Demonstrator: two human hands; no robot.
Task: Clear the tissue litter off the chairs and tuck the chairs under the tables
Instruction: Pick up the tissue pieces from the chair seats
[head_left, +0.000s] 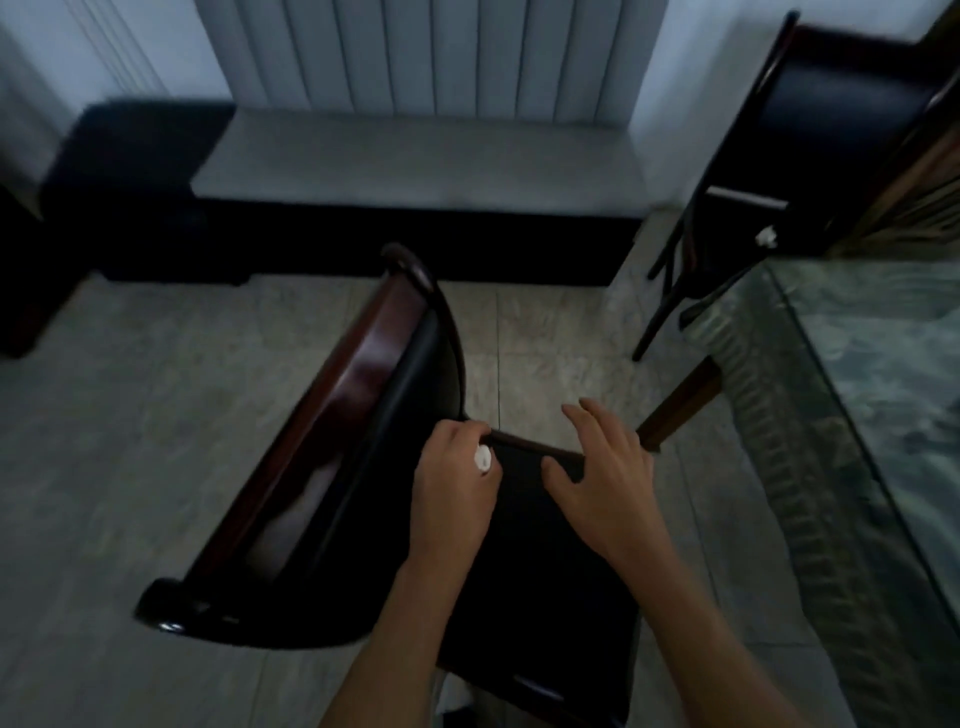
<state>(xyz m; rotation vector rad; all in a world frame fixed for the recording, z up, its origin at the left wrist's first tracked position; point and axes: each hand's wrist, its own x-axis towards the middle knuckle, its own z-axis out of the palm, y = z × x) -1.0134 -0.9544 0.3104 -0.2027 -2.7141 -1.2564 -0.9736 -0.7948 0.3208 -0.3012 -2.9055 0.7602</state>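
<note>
A dark wooden chair with a black padded seat (545, 571) fills the middle of the view, its glossy reddish-brown curved backrest running from seven o'clock up toward twelve. The person's left hand (452, 488) is curled over the far edge of the seat, fingers folded around a small white wad of tissue (483, 460) that shows between thumb and knuckles; the curl looks meant to keep the litter trapped while the hand is used for something else. The right hand (602, 483) lies beside it, fingers spread and fairly straight, hovering over or lightly resting on the seat's far corner and holding nothing; which of the two is unclear. It seems placed to steady or shift the chair.

At three o'clock stands a table with a glass top over a green patterned cloth (852, 415), one brown leg just beyond the right hand, so the chair is near its tucking place. At one o'clock a second dark chair (779, 156) waits with another white tissue scrap (766, 238) on its seat, so that one appears yet to be cleared. A grey cushioned bench (415, 156) runs along the wall at twelve o'clock.
</note>
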